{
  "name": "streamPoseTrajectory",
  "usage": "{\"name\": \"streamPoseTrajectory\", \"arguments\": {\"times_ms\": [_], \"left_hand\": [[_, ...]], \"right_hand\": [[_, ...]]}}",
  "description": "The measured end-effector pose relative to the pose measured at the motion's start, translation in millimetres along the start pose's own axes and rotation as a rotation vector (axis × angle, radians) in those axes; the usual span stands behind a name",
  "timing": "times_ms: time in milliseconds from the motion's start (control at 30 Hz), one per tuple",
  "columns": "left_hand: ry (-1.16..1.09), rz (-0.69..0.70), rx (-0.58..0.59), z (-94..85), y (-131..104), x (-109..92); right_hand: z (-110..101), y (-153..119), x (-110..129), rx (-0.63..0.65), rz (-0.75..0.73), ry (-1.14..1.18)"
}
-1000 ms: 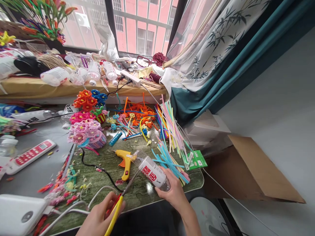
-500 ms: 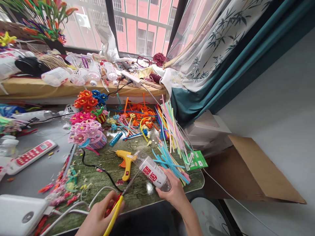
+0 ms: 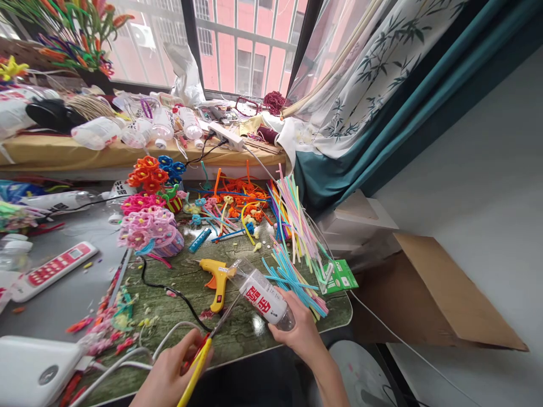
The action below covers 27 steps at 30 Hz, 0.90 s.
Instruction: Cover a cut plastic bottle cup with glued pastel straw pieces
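Plastic bottle (image 3: pixel 262 295) with a white label, held aslant by the near edge of the table (image 3: pixel 237 339), toward its right corner, the right hand (image 3: pixel 304 328) wrapped around the lower end. The left hand (image 3: pixel 172 364) is clasped on the yellow-and-red handles of scissors (image 3: pixel 199 367), whose blades point at the bottle's side; whether they touch cannot be told. Beyond the blades lies a yellow glue gun (image 3: pixel 218 282); nearer the table's right edge, loose pipe cleaners (image 3: pixel 291 274).

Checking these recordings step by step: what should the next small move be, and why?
Probably a gentle squeeze of the scissors: the left hand holds them with their tip at the bottle's side, while the right hand grips its near end. Actual contact is unclear.
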<state>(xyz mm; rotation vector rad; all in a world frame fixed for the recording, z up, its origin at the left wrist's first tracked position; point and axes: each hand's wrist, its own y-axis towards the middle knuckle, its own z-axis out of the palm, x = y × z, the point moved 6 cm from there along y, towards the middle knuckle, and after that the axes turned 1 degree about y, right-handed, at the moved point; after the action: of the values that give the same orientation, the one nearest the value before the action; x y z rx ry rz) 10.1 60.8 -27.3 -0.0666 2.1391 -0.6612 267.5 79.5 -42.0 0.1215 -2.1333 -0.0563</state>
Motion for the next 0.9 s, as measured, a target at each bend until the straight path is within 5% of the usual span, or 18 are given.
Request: {"name": "streamPoseTrajectory", "arguments": {"times_ms": [533, 767, 900], "left_hand": [[0.109, 0.000, 0.012, -2.9, 0.2, -7.5], [0.071, 0.045, -0.005, 4.4, 5.5, 9.3], [-0.029, 0.049, -0.108, 6.1, 1.7, 9.6]], "right_hand": [[-0.5, -3.3, -11.4, -0.043, -0.006, -0.120], [-6.9, -15.0, -13.3, -0.168, 0.084, -0.262], [-2.8, -14.5, -10.3, -0.201, 0.103, -0.285]]}}
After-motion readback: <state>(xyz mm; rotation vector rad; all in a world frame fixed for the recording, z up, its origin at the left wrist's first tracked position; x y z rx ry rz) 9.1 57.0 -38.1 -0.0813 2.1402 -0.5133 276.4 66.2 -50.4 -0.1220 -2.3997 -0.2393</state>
